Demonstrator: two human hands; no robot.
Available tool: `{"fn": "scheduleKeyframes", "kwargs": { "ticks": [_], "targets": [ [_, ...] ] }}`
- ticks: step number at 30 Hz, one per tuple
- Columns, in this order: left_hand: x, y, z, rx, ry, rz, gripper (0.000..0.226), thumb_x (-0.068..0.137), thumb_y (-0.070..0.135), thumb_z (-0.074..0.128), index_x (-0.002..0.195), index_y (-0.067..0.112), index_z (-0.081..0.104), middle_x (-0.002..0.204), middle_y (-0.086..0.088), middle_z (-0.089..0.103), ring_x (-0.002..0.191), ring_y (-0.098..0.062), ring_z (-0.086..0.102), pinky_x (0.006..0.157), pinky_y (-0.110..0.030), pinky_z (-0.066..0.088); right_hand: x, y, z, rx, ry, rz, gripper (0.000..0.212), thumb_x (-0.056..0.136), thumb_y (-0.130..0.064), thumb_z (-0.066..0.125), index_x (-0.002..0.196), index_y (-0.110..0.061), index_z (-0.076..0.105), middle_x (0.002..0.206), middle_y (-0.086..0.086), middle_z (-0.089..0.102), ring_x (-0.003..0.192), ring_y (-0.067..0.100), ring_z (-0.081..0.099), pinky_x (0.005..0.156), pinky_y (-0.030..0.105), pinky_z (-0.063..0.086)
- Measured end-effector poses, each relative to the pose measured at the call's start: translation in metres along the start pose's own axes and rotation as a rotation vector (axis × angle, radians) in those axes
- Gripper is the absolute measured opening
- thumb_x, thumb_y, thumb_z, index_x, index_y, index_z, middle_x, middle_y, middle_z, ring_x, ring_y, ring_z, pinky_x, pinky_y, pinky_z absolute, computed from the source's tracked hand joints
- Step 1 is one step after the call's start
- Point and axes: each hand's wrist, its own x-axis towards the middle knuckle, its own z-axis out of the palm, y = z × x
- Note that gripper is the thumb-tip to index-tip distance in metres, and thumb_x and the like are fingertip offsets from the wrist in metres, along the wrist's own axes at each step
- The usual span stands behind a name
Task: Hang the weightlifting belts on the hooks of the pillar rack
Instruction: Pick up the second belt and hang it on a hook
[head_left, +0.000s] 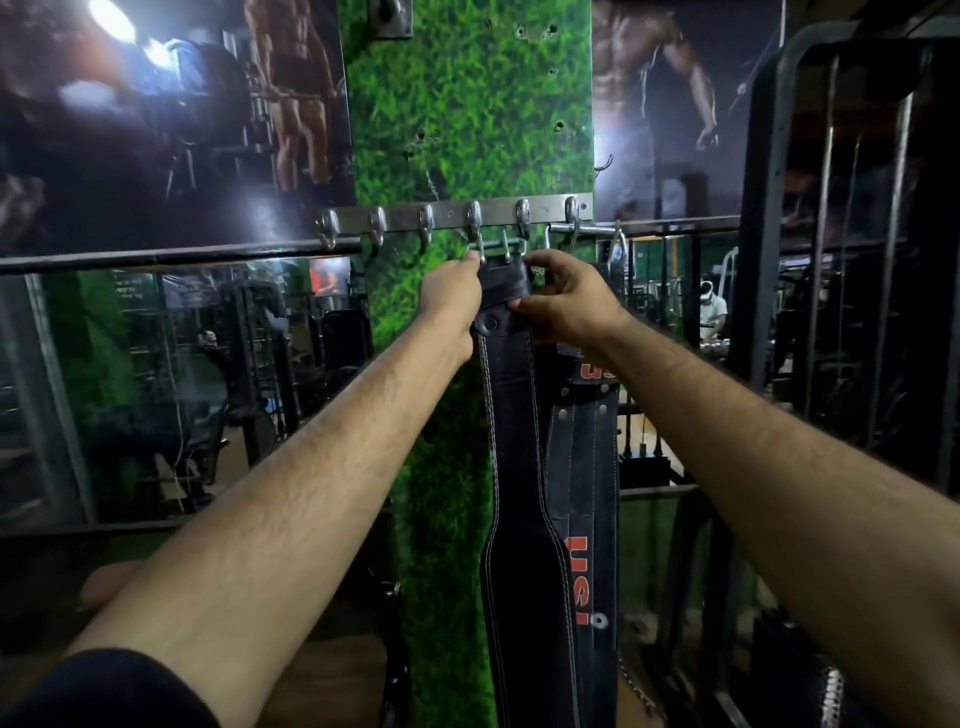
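Observation:
A black leather weightlifting belt (519, 467) with white stitching hangs down the green grass-patterned pillar (467, 119). Its metal buckle (493, 253) sits just under the steel hook rack (452, 215), near the middle hooks. My left hand (451, 299) grips the belt's top end from the left, fingers up at the buckle. My right hand (566, 301) pinches the same end from the right. A second black belt (584, 467) with red lettering hangs right behind it, to the right.
Several bare hooks (377, 224) line the rack's left part. A horizontal steel bar (171, 255) and mirrors flank the pillar. Carabiners and a chrome handle (587, 231) hang at the rack's right end. A dark machine frame (779, 208) stands on the right.

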Motion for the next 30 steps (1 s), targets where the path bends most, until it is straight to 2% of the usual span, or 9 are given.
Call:
{"fn": "scheduleKeyframes", "kwargs": {
  "ticks": [4, 7, 12, 15, 17, 19, 23, 27, 30],
  "targets": [
    [0.005, 0.004, 0.009, 0.022, -0.035, 0.044, 0.021, 0.104, 0.027, 0.052, 0.093, 0.016, 0.066, 0.09, -0.002, 0.069, 0.08, -0.018, 0.066, 0.059, -0.023, 0.054, 0.004, -0.001, -0.002, 0.027, 0.052, 0.009, 0.051, 0.089, 0.005, 0.068, 0.134, -0.013, 0.054, 0.114, 0.018, 0.069, 0.085, 0.024, 0.07, 0.07, 0.048, 0.063],
    [0.008, 0.007, 0.018, -0.03, -0.034, 0.055, 0.022, 0.103, 0.025, 0.053, 0.106, 0.01, 0.069, 0.09, -0.005, 0.071, 0.073, -0.017, 0.066, 0.047, -0.018, 0.05, 0.012, 0.001, -0.003, 0.015, 0.125, 0.011, 0.052, 0.088, 0.004, 0.07, 0.134, -0.017, 0.056, 0.118, 0.018, 0.069, 0.096, 0.034, 0.072, 0.078, 0.058, 0.061],
    [0.021, 0.005, 0.03, -0.002, 0.003, 0.054, 0.021, 0.101, 0.026, 0.057, 0.086, 0.015, 0.067, 0.08, -0.004, 0.069, 0.073, -0.022, 0.066, 0.063, -0.032, 0.057, 0.026, 0.004, -0.001, 0.013, 0.186, 0.046, 0.052, 0.089, 0.0, 0.072, 0.135, -0.02, 0.059, 0.114, 0.014, 0.071, 0.092, 0.032, 0.074, 0.071, 0.048, 0.063],
    [0.033, 0.002, 0.032, 0.068, 0.056, 0.061, 0.028, 0.097, 0.031, 0.061, 0.075, 0.014, 0.065, 0.08, -0.008, 0.067, 0.074, -0.023, 0.064, 0.067, -0.041, 0.058, 0.034, 0.001, 0.001, 0.005, 0.192, 0.083, 0.05, 0.088, -0.002, 0.073, 0.134, -0.019, 0.061, 0.107, 0.009, 0.071, 0.089, 0.029, 0.072, 0.074, 0.051, 0.062],
    [0.038, -0.004, 0.032, 0.104, 0.068, 0.046, 0.028, 0.095, 0.032, 0.063, 0.073, 0.014, 0.063, 0.079, -0.009, 0.065, 0.073, -0.022, 0.061, 0.065, -0.035, 0.051, 0.035, 0.006, 0.0, -0.021, 0.182, 0.125, 0.049, 0.089, -0.003, 0.072, 0.133, -0.019, 0.062, 0.103, 0.006, 0.072, 0.09, 0.029, 0.072, 0.076, 0.05, 0.062],
    [0.037, -0.015, 0.029, 0.134, 0.059, 0.044, 0.029, 0.096, 0.031, 0.064, 0.072, 0.014, 0.065, 0.081, -0.009, 0.068, 0.073, -0.021, 0.063, 0.065, -0.032, 0.049, 0.031, 0.016, 0.004, -0.06, 0.191, 0.132, 0.047, 0.086, -0.01, 0.075, 0.13, -0.025, 0.063, 0.111, 0.006, 0.074, 0.096, 0.027, 0.073, 0.082, 0.05, 0.062],
    [0.017, -0.04, 0.024, 0.056, 0.022, 0.156, 0.022, 0.098, 0.029, 0.062, 0.084, 0.015, 0.072, 0.083, -0.002, 0.073, 0.075, -0.017, 0.066, 0.067, -0.029, 0.053, 0.032, 0.067, 0.004, -0.143, 0.268, 0.002, 0.055, 0.071, -0.035, 0.073, 0.125, -0.039, 0.059, 0.108, -0.007, 0.074, 0.098, 0.016, 0.072, 0.091, 0.047, 0.059],
    [0.001, -0.054, 0.019, -0.024, -0.041, 0.184, 0.028, 0.09, 0.041, 0.065, 0.09, 0.015, 0.075, 0.093, -0.006, 0.078, 0.089, -0.027, 0.072, 0.084, -0.046, 0.058, 0.006, 0.058, 0.005, -0.175, 0.273, -0.03, 0.048, 0.076, -0.027, 0.081, 0.122, -0.028, 0.066, 0.098, -0.006, 0.076, 0.093, 0.012, 0.073, 0.087, 0.043, 0.061],
    [-0.01, -0.061, 0.016, -0.115, -0.029, 0.111, 0.035, 0.078, 0.054, 0.071, 0.076, 0.02, 0.077, 0.087, -0.009, 0.074, 0.081, -0.028, 0.066, 0.078, -0.048, 0.055, 0.0, 0.055, 0.002, -0.213, 0.271, -0.031, 0.044, 0.077, -0.022, 0.085, 0.118, -0.024, 0.069, 0.097, -0.007, 0.076, 0.091, 0.011, 0.073, 0.087, 0.04, 0.062]
  ]
}}
